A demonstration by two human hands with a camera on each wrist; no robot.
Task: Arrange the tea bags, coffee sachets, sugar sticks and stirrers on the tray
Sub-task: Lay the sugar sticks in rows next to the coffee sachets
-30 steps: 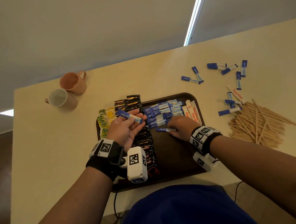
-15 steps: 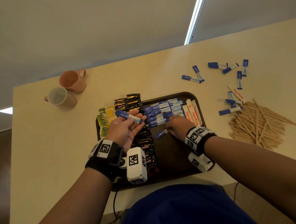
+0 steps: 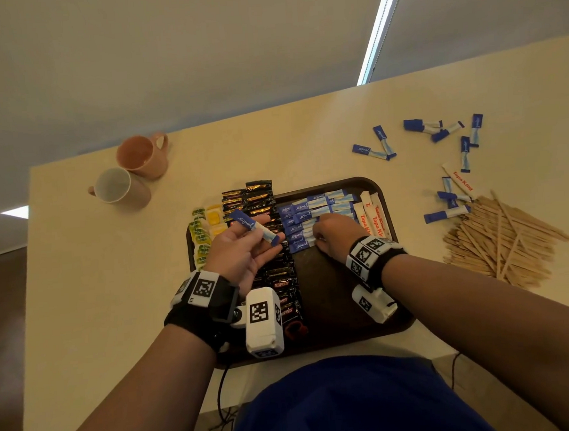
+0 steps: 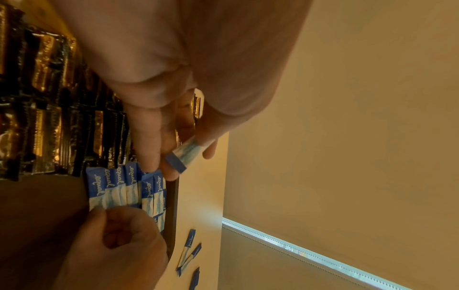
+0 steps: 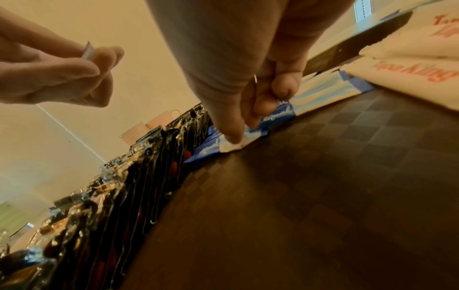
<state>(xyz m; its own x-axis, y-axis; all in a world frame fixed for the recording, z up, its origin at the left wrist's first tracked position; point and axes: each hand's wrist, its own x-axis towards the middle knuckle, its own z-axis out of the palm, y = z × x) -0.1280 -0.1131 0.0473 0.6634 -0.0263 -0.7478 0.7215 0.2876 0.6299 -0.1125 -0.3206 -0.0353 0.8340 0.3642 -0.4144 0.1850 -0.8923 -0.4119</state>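
My left hand [image 3: 261, 233] hovers over the dark tray [image 3: 331, 295] and pinches one blue sugar stick [image 3: 253, 225] between thumb and fingers; the left wrist view shows that stick [image 4: 182, 157] too. My right hand [image 3: 324, 236] is low on the tray, its curled fingers pinching the nearest stick [image 5: 231, 143] of the blue sugar stick row [image 3: 309, 210]. Black coffee sachets [image 3: 273, 272] run down the tray left of that row. White sugar sticks [image 3: 373, 216] lie at its right and tea bags [image 3: 201, 233] at the tray's left edge.
Loose blue sugar sticks [image 3: 437, 129] and a white one [image 3: 459, 181] lie scattered on the table right of the tray. A pile of wooden stirrers [image 3: 505, 245] sits further right. Two mugs [image 3: 130, 171] stand at the far left corner.
My right hand slid its blue stick from the bare tray floor up against the near end of the blue row. The left hand stayed in place with its stick.
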